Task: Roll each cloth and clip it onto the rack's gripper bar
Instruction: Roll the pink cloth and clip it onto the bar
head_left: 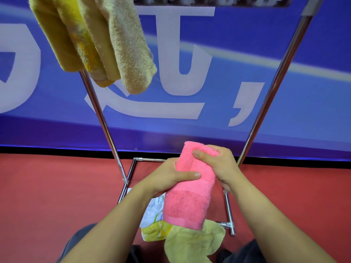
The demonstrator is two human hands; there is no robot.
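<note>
Two rolled cloths are being held up at the top left of the rack [102, 122]: a yellow cloth [57, 35] and, just to its right, a tan cloth [129, 46], both hanging from the gripper bar [209, 0], whose clips are only partly being shown. Between the rack's two slanted posts, a pink cloth [188, 198] is being gripped, loosely rolled into a thick tube with a herringbone band across it. Its middle is being pinched by the left hand [167, 177], thumb pressed across the front. Its upper end is being clasped by the right hand [218, 164], fingers curled round it. Below it, inside the rack's base, a white printed cloth [153, 209] and a pale yellow cloth [193, 243] are lying crumpled.
</note>
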